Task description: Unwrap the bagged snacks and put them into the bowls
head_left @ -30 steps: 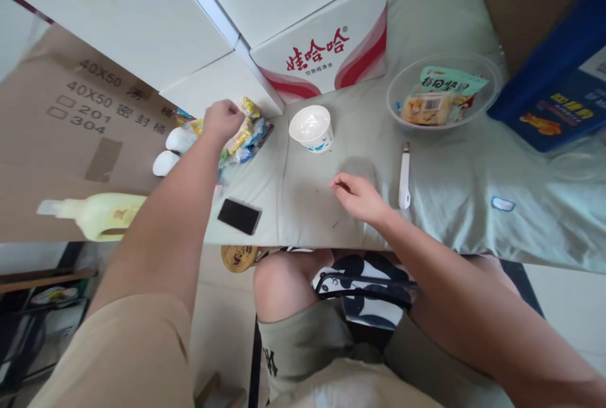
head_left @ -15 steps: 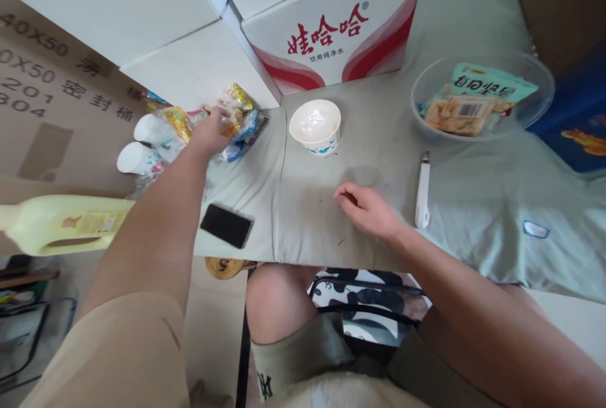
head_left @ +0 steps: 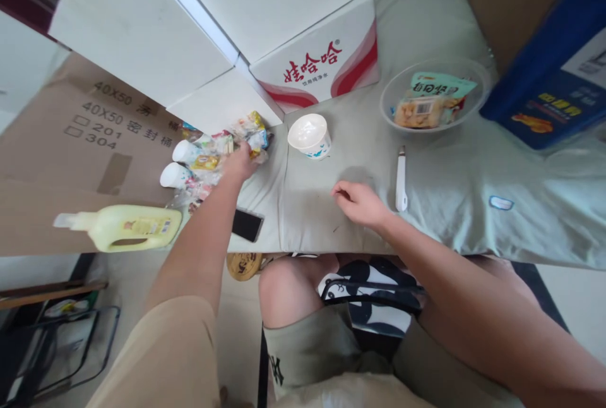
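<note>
My left hand reaches into a pile of small wrapped snack packets at the left of the table. Its fingertips are hidden among the wrappers, so whether they grip one cannot be made out. Two white paper cups lie on their sides at the left of the pile. A white paper bowl with a blue pattern stands upright, right of the packets. Nearer to me, my right hand rests on the cloth with loosely curled, closed fingers and nothing visible in them. A white utility knife lies to its right.
A phone lies near the front edge, partly behind my left forearm. A yellow bottle lies at the left. White boxes stand along the back. A clear bowl of snack packs and a blue box are at the right.
The view has shifted, showing more of the left side. My left hand has moved nearer to me, towards the pile's front. My right hand stays curled on the table.
</note>
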Available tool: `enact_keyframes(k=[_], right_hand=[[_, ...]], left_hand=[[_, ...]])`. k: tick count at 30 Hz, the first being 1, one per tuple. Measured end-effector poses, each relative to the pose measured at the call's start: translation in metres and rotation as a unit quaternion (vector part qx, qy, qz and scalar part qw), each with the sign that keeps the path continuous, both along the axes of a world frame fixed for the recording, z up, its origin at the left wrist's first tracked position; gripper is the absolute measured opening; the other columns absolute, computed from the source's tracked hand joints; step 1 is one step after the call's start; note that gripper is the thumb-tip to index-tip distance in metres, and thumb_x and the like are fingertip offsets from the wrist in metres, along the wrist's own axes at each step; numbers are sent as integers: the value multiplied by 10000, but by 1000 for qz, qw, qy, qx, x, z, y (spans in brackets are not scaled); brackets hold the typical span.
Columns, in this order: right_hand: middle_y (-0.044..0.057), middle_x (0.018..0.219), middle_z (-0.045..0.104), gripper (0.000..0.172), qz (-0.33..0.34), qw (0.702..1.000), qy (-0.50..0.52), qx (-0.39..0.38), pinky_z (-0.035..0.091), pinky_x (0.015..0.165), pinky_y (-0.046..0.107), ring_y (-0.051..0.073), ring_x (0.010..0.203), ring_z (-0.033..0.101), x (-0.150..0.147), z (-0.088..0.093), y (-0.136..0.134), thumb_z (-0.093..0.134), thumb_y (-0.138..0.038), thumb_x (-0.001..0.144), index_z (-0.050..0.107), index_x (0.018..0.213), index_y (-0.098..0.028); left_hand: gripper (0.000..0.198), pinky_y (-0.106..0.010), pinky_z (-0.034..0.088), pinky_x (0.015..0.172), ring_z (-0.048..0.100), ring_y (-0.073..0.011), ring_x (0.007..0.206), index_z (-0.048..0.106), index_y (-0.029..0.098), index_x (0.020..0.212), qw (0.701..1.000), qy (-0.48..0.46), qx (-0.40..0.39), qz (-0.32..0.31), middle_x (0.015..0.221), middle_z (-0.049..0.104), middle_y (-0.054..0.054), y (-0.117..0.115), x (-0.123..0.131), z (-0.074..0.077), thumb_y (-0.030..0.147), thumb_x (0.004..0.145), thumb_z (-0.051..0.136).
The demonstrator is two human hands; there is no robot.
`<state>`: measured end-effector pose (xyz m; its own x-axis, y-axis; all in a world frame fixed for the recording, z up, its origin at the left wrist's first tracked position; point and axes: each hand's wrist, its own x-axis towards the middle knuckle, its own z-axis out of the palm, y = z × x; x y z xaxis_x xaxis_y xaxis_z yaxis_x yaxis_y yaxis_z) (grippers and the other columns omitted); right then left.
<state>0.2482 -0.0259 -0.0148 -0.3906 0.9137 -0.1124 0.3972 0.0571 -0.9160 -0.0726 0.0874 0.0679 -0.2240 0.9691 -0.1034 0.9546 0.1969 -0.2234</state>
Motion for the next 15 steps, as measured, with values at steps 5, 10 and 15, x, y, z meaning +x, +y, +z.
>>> enact_keyframes(k=[5,10,15], right_hand=[[-10,622,597,200,-5,1000,12,8,381,645,283,153,583,504,10,4,-1,487,-196,885,684,914,-202],[9,746,676,161,-29,998,54,-7,425,681,303,157,623,554,9,5,3,509,-238,865,652,936,-214],[33,1067,699,356,-37,972,231,-35,512,804,347,179,812,642,-2,-5,6,609,-276,755,591,1109,-247]], left_hand=[[361,-466,482,987,646,-342,1086,599,195,1039,985,-145,87,-17,1042,702,-125,-7,20,-4,239,699,713],[280,-352,565,814,677,-211,852,579,201,917,792,-586,161,67,876,683,-33,-33,51,-6,294,682,700],[260,-391,605,850,737,-273,920,636,189,871,536,-824,44,180,802,727,-45,-76,120,-43,340,671,702]])
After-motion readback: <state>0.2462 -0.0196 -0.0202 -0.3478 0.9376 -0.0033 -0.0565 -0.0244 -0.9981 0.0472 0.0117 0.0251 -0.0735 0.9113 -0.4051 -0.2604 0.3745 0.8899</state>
